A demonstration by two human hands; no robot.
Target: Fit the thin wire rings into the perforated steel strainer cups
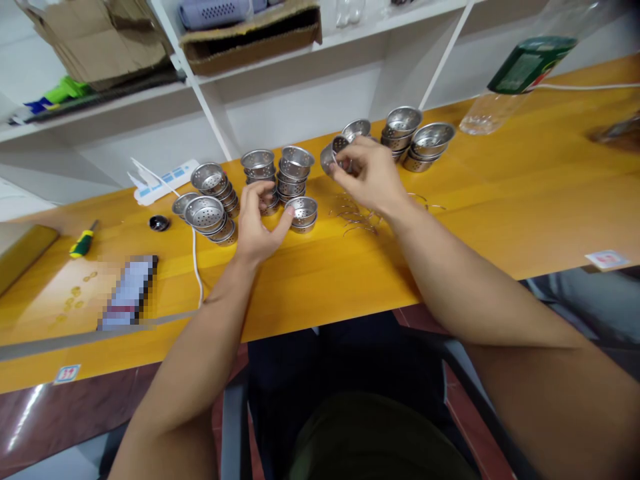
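Observation:
My right hand (370,170) pinches a small perforated metal strainer cup (327,159), tilted on its side above the table. Behind that hand stands another metal cup (356,128), partly hidden. My left hand (257,223) has its thumb and fingers apart. Its thumb overlaps the rim of a short stack of cups (304,217); whether it touches is hard to tell. The left fingers lie in front of taller cup stacks (296,163). Thin curved wire pieces (357,217) lie loose below my right hand.
More cup stacks stand at the left (205,213) and back right (433,140). A power strip (167,181), white cable (196,267), dark round cap (159,223), screwdriver (84,241) and phone (129,290) lie leftward. A plastic bottle (530,67) stands at the right. Shelves (300,87) rise behind.

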